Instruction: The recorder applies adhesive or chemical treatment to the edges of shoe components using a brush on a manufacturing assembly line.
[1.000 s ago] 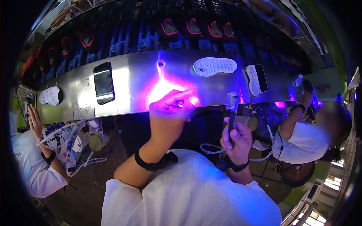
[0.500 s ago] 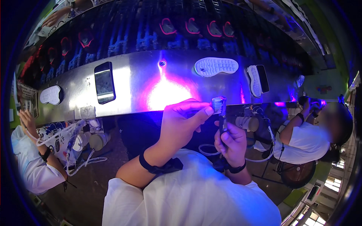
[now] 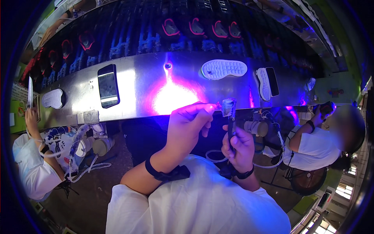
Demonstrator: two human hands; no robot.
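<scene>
In my right hand (image 3: 238,150) is a brush (image 3: 228,108) with a dark, slim handle, held upright. Its pale, clumped bristle head points up, just past the near edge of the metal bench. My left hand (image 3: 191,126) is closed in a pinch to the left of the bristles. A tiny dark reddish bit shows at its fingertips, too small to name, and a narrow gap seems to part the fingers from the brush head.
On the metal bench (image 3: 134,87) lie white shoe soles (image 3: 224,69) and phones (image 3: 108,86). Behind it, a dark conveyor (image 3: 128,31) carries several shoe uppers (image 3: 170,27). A co-worker (image 3: 311,138) sits to the right, another (image 3: 37,163) to the left.
My left fingers have come off the bristles and shifted slightly left. The brush head has turned and moved a little. At far left, the co-worker's hand now raises a long pale strip.
</scene>
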